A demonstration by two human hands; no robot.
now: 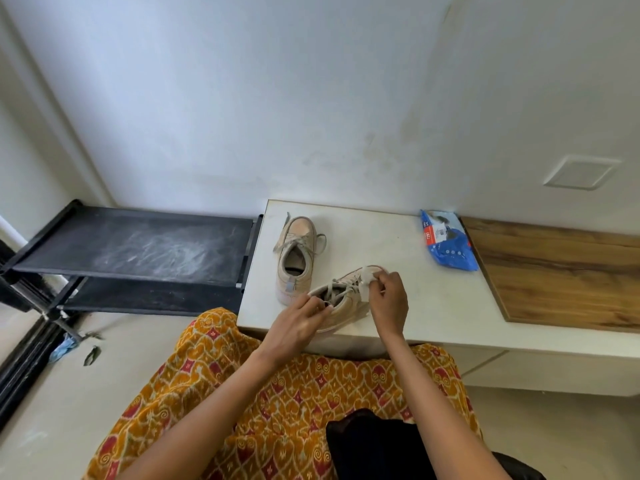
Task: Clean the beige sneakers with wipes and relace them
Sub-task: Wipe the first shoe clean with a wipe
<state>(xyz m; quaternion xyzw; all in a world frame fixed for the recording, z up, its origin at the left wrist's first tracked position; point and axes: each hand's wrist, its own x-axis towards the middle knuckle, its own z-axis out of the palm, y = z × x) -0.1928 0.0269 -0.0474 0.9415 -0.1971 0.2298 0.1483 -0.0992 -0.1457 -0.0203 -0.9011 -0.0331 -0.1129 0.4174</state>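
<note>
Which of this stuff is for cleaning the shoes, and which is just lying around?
For the job:
- near sneaker, steadied by the left hand
- white wipe, pinched in the right hand
- far sneaker, waiting
- blue wipes packet

Just lying about:
- black shoe rack
- wooden board
- blue scrap on the floor

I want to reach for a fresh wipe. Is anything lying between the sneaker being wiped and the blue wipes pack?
No. In the head view, only bare white tabletop lies between the held sneaker and the wipes pack.
</note>
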